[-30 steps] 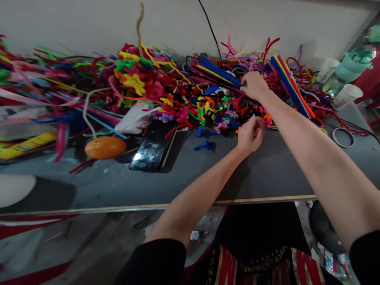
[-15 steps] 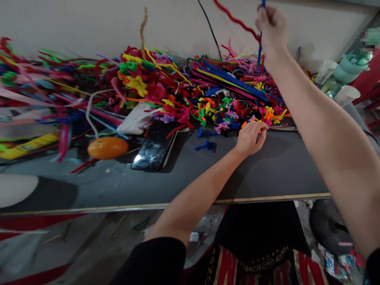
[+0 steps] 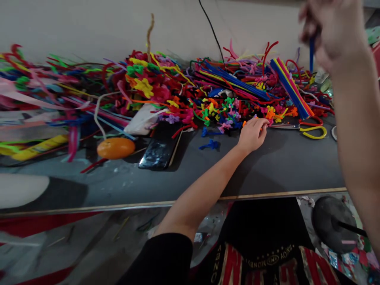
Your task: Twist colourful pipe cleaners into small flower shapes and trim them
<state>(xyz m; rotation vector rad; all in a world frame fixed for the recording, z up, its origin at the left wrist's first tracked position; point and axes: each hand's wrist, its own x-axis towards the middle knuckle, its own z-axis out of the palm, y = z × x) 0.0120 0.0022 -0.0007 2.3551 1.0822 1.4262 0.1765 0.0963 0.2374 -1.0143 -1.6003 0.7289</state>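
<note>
A blue pipe cleaner (image 3: 311, 55) is pinched in the curled fingers of the right hand (image 3: 335, 33), which is raised high above the right end of the table (image 3: 267, 170). The hand is blurred and is cut off by the top edge of the view, so the exact grip cannot be made out. The upper part of the pipe cleaner is hidden by the fingers; only a short, straight, dark blue length is seen below them. Its long axis is held nearly upright, with the lower end pointed down. The left hand (image 3: 251, 133) is rested low at the front of the pile, palm down with the fingers bent together; whether anything is pinched under them cannot be told. Small twisted flowers (image 3: 227, 114) are partly covered by it. Just to its right, scissors (image 3: 314, 133) are laid with their blades partly buried. Behind these, a striped bundle of pipe cleaners (image 3: 291, 89) is slanted across the heap. A grey ring (image 3: 334, 133) is mostly hidden by the right forearm. Farther left, a phone (image 3: 160, 148) and an orange (image 3: 115, 148) are seen.
</note>
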